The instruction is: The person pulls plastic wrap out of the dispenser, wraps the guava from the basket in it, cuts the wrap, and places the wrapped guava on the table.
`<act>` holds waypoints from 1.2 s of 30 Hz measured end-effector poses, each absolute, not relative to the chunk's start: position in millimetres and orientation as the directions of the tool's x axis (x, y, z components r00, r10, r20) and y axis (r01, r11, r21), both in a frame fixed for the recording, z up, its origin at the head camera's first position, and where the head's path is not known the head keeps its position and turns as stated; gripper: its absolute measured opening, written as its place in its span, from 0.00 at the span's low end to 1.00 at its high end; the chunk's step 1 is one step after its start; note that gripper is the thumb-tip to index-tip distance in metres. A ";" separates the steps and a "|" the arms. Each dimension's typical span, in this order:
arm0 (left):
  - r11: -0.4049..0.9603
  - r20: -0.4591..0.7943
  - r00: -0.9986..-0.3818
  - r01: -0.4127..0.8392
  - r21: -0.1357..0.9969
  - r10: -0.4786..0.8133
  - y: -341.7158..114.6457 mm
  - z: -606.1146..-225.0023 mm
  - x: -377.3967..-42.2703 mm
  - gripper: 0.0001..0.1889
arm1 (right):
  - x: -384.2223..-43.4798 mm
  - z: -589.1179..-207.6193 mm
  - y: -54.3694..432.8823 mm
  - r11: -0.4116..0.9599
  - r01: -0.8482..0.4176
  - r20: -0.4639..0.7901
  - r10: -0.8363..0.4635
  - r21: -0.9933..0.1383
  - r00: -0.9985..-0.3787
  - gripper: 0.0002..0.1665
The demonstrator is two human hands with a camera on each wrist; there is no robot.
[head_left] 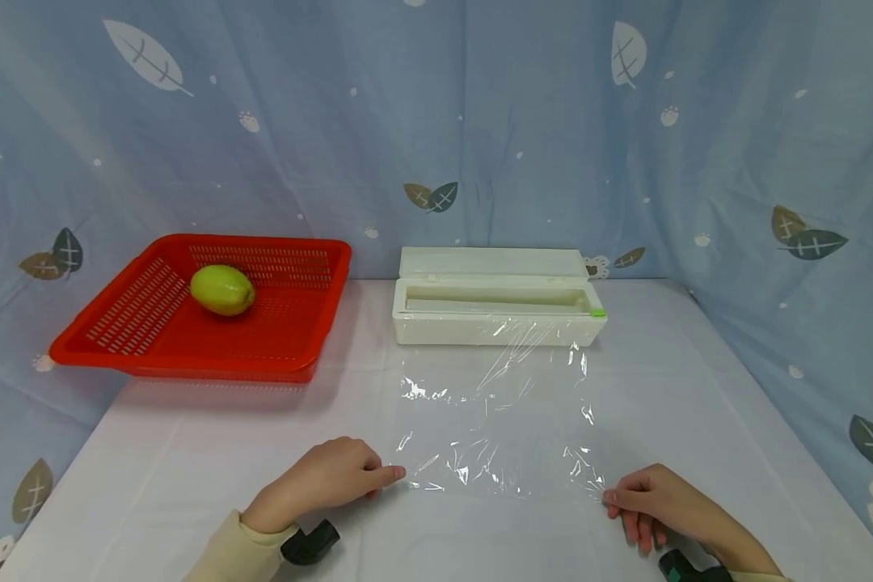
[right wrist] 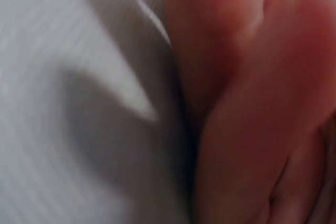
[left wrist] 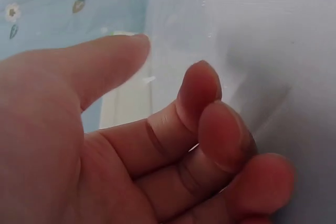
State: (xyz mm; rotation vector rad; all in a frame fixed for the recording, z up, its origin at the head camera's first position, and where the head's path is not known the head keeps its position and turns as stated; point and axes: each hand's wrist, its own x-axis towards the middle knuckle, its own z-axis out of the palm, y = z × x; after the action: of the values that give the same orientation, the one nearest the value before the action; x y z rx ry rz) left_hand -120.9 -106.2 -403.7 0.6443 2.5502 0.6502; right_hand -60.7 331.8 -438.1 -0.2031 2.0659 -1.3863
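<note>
on the table (head_left: 495, 550), near-edge side, my right hand (head_left: 662, 505) pinches film (head_left: 502, 420), perhaps to spread it; left hand (head_left: 327, 477) loose.

On my head feed: cream sleeve (head_left: 242, 554), seven o'clock, with rounded black wrist unit (head_left: 309, 543). Between four and five: second black unit (head_left: 698, 573), green mark (head_left: 673, 575), cream cuff (head_left: 760, 577).
</note>
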 end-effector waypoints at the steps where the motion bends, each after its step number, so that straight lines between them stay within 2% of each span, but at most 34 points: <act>1: 0.781 -0.279 -0.800 0.334 0.528 0.531 -106.2 -402.6 -121.4 0.26 | -60.4 -438.5 332.2 0.433 0.214 -0.417 -0.453 -0.875 -0.788 0.18; 7: 0.763 -0.183 -0.817 0.396 0.511 0.547 -107.7 -394.3 -127.5 0.22 | -59.8 -438.4 332.2 0.444 0.222 -0.423 -0.428 -0.868 -0.799 0.19; 16: 0.700 -0.049 -0.810 0.472 0.537 0.584 -108.9 -360.5 -141.8 0.10 | -58.0 -436.6 331.8 0.450 0.226 -0.427 -0.416 -0.864 -0.803 0.19; 24: 0.620 -0.005 -0.793 0.472 0.626 0.609 -110.3 -332.0 -149.1 0.07 | -56.3 -437.6 332.8 0.451 0.243 -0.436 -0.395 -0.859 -0.809 0.19; 36: 0.598 0.122 -0.814 0.510 0.618 0.569 -126.6 -306.8 -156.6 0.08 | -56.5 -437.8 330.9 0.437 0.249 -0.432 -0.391 -0.864 -0.812 0.19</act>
State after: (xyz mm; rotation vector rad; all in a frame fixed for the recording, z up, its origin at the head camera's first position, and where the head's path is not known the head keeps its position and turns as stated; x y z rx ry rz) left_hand -156.6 -126.6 -306.8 0.9237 2.7290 1.0125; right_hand -56.5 330.9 -437.8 -0.1189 2.0987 -1.4010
